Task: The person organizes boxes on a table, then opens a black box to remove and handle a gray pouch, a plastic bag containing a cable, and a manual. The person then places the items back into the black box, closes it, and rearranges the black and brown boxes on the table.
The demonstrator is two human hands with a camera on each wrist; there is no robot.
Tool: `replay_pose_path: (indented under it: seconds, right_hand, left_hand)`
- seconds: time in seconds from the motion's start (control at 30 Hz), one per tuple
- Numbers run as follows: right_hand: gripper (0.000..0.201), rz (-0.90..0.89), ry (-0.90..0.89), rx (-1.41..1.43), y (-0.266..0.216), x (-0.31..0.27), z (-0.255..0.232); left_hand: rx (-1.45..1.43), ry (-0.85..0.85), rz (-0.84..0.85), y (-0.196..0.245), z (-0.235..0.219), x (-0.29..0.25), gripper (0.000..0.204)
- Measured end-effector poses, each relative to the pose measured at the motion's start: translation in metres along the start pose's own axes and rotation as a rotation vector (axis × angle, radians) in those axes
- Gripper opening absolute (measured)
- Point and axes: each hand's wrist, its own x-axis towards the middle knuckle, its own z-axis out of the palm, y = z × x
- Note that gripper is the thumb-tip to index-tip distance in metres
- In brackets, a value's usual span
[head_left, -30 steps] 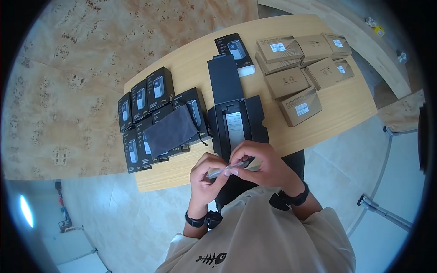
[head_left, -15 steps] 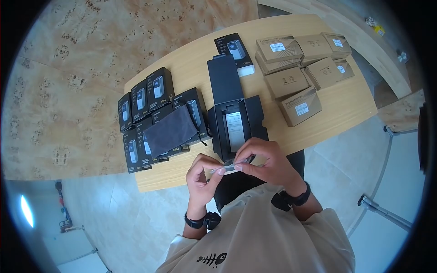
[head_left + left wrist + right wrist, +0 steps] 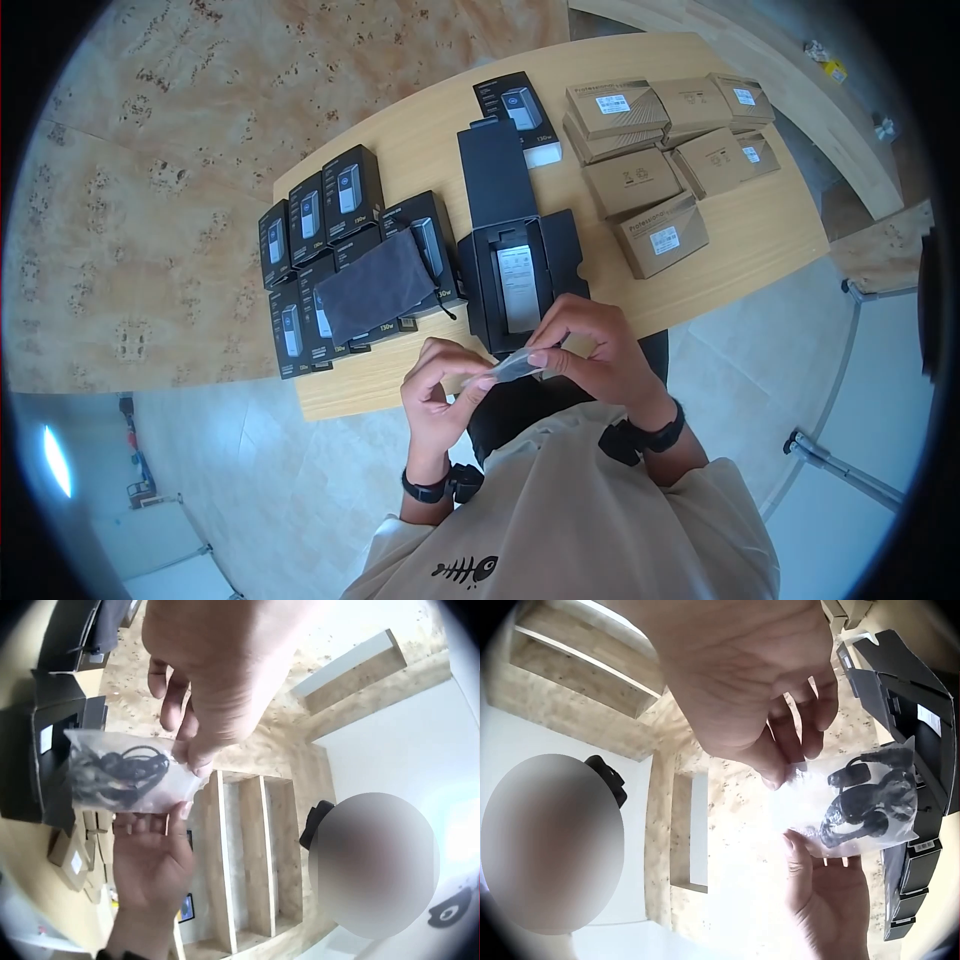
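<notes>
A clear plastic bag [image 3: 515, 367] with a coiled black cable inside is stretched between both hands near the table's front edge. The left hand [image 3: 440, 392] pinches one corner of the bag; the right hand [image 3: 598, 358] pinches the opposite one. In the left wrist view the bag [image 3: 120, 772] shows dark cable loops through the plastic, and the right wrist view shows black parts in the bag [image 3: 870, 799]. Just beyond the hands lies an opened black box [image 3: 484, 190], its lid folded back and a white labelled item [image 3: 517, 290] inside.
Several black printed boxes [image 3: 350, 190] stand on the left of the table [image 3: 420, 130], with a dark grey pouch [image 3: 375, 288] on top. Another black box [image 3: 518, 105] lies behind the opened one. Several brown cartons [image 3: 630, 182] are stacked at the right.
The hands have moved slightly apart, and the bag is now spread out flatter between them. The boxes and the pouch have stayed in place.
</notes>
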Motion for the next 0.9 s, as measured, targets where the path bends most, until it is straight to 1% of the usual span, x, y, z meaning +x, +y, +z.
replay_pose_path:
  seconds: [0.03,0.17,0.23,0.43,0.5,0.6,0.63,0.7,0.77,0.87,0.9]
  right_hand:
    - [0.009,0.0,0.0,-0.001,0.0003,0.0004,-0.0001]
    - [0.011,-0.04,-0.047,-0.013,0.0023,0.0016,0.0032]
    - [0.011,-0.054,-0.067,-0.025,0.0024,0.001,0.0052]
    - [0.01,0.018,-0.07,0.028,-0.0044,0.0013,0.0094]
    - [0.01,-0.079,-0.082,-0.007,0.0002,0.002,0.0098]
    - [0.009,-0.119,-0.073,-0.029,0.0036,0.0019,0.0076]
    - [0.009,-0.119,-0.074,-0.029,0.0025,0.0015,0.0067]
    - [0.009,-0.05,-0.025,0.001,-0.0007,-0.0004,0.0047]
    - [0.009,-0.053,-0.028,-0.006,0.0002,-0.0008,0.0032]
    - [0.009,-0.06,-0.026,-0.03,0.0002,-0.0003,0.0051]
    - [0.01,-0.065,-0.02,-0.043,0.0006,0.0002,0.0062]
  left_hand:
    - [-0.032,0.008,-0.047,0.0024,0.0024,0.002,0.023]
    - [-0.047,-0.018,-0.027,0.0032,0.0078,0.0026,0.023]
    - [-0.052,0.032,-0.055,-0.0002,0.0108,0.0005,0.02]
    - [0.006,0.012,-0.036,0.0017,0.0111,0.0002,0.017]
    - [0.012,-0.008,-0.024,0.0019,0.0098,-0.0003,0.016]
    - [-0.01,-0.026,-0.016,0.0045,0.0105,0.0028,0.016]
    - [-0.036,-0.022,-0.02,0.0053,0.0107,0.0038,0.016]
    - [-0.048,0.003,-0.037,0.0023,0.0095,0.001,0.015]
    - [-0.058,0.028,-0.055,-0.0015,0.007,-0.0028,0.014]
    - [-0.07,0.054,-0.045,-0.0042,0.0043,-0.0057,0.013]
    - [-0.061,0.064,-0.017,-0.004,0.0032,-0.0056,0.013]
